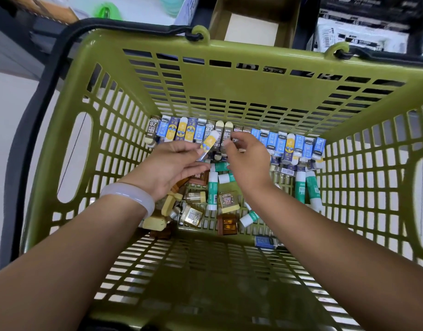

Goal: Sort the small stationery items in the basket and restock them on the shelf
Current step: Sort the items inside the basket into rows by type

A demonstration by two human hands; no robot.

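Both my hands reach down into an olive-green plastic basket (241,58). My left hand (172,168) pinches a yellow-and-white eraser (209,143) and holds it tilted above the pile. My right hand (247,161) hovers beside it, fingers loosely curled over the standing erasers; whether it holds one is hidden. A row of blue, yellow and brown "2B" erasers (287,142) stands along the basket's far wall. Green-and-white glue sticks (312,187) and small brown and cream boxes (227,199) lie loose on the basket floor.
The basket's black handle (62,51) hangs down its left side. Behind the basket is an open cardboard box (251,29) and black-and-white "4B" packs (363,37) on a shelf. Pale floor shows at the left. A blue eraser (265,242) lies alone near the front.
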